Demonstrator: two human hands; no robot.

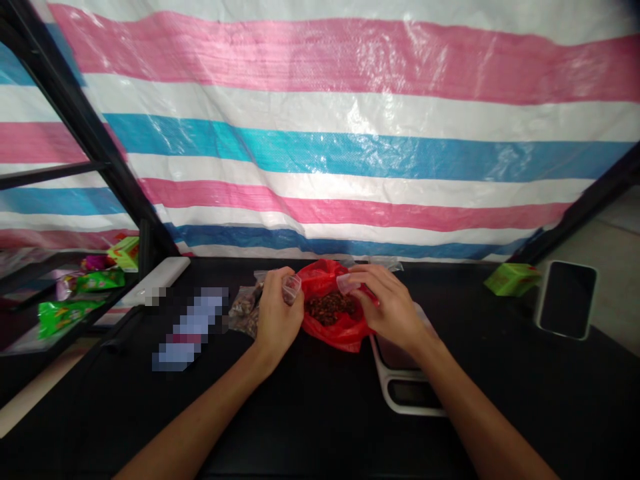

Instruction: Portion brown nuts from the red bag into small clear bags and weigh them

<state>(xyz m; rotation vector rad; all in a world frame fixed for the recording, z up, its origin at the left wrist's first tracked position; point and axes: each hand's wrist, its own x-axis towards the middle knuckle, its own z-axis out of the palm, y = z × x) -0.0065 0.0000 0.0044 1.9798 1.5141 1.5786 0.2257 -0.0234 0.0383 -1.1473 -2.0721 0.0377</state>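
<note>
In the head view, my left hand (280,307) is closed around a small clear plastic bag (291,288), whose mouth sticks up past the thumb. Just over the right side of an open red plastic bag (337,340), my right hand (387,300) pinches a small translucent plastic cup (347,283); its exact shape is partly hidden by the fingers. Brown dried bits (331,308) fill the red bag. Filled clear bags (244,308) lie beside my left hand, partly behind it. Under my right forearm sits a white kitchen scale (393,400), partly covered.
On the black table (310,427) a blurred-out item (193,330) and a long white object (160,277) lie to the left. A green box (513,279) and an upright phone (569,299) stand at right. Green packets (70,315) rest on the left shelf. Striped sheeting (350,153) hangs behind.
</note>
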